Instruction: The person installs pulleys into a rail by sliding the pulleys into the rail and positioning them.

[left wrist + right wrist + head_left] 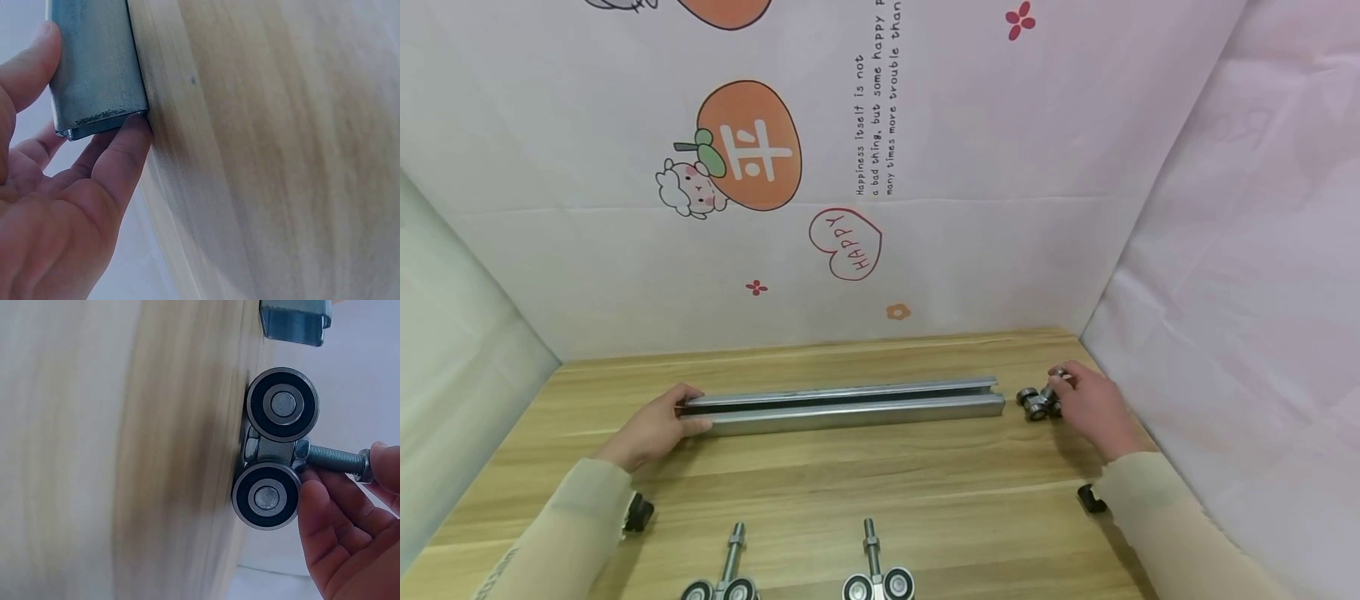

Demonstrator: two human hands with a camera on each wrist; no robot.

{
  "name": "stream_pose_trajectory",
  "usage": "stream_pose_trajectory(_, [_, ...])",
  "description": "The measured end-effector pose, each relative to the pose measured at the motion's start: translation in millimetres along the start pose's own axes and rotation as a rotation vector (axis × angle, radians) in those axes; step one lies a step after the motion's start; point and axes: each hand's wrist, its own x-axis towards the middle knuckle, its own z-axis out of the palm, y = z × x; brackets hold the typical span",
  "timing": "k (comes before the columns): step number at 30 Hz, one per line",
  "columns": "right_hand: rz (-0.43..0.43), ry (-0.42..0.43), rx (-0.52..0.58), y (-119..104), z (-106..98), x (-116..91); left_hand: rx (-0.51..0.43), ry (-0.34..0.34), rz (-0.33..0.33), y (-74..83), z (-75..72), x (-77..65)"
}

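Observation:
A straight steel channel rail (857, 416) lies across the wooden table with its slot facing up. My left hand (658, 423) grips the rail's left end, thumb on the near side; in the left wrist view the fingers (122, 156) reach under and around that end. Just beyond the rail's right end is a roller trolley (1036, 406) with a threaded bolt. My right hand (1093, 408) pinches the trolley by its bolt (334, 459), thumb at the nut end. Its wheels (283, 404) face the rail's open end (294, 325), a small gap apart.
Two more roller trolleys, one left (731, 562) and one right (872, 554), stand at the table's near edge, bolts pointing away from me. Printed white cloth (940, 250) hangs behind the wooden table (820, 483), with plain cloth at both sides.

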Motion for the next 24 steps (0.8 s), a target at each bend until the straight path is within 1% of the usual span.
stream_pose_trajectory(6, [0.011, 0.005, 0.001, -6, 9, 3, -0.005, -0.002, -0.008, -0.3, -0.2, 0.1])
stream_pose_trajectory(11, [0.001, -0.001, 0.013, -12, 14, 4, -0.003, -0.004, -0.008, -0.2, -0.5, -0.5])
stream_pose_trajectory(18, [-0.012, 0.007, 0.021, -21, 20, 7, -0.006, -0.006, -0.011, -0.5, -0.8, -0.2])
stream_pose_trajectory(24, [-0.029, 0.017, 0.011, -24, 21, 8, -0.007, -0.011, -0.013, -0.9, -1.0, -0.6])
